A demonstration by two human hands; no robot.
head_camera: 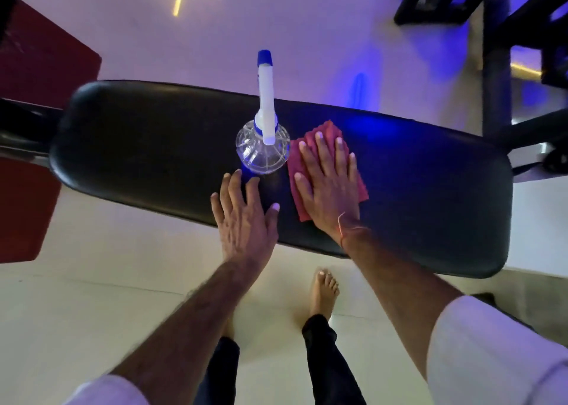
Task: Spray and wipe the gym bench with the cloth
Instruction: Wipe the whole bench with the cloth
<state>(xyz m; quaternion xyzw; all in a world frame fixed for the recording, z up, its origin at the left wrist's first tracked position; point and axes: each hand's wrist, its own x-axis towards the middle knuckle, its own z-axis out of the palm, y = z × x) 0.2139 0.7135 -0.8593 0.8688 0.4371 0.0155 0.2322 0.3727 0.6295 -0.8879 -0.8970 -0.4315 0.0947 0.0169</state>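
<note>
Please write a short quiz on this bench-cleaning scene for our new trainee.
1. True or false: the right hand lies flat on the cloth.
2. What stands on the bench just left of the cloth? A) spray bottle B) bucket C) sponge
3. The left hand holds ____.

Key:
1. True.
2. A, the spray bottle.
3. Nothing; its open fingers are spread just short of the bottle.

From my feed: right hand (pixel 330 186) pressed flat, fingers spread, on the red cloth (pixel 325 146) on the black bench pad (pixel 153 146). Clear spray bottle (pixel 262 149) stands just left of it, left hand (pixel 246 217) open near its base.
</note>
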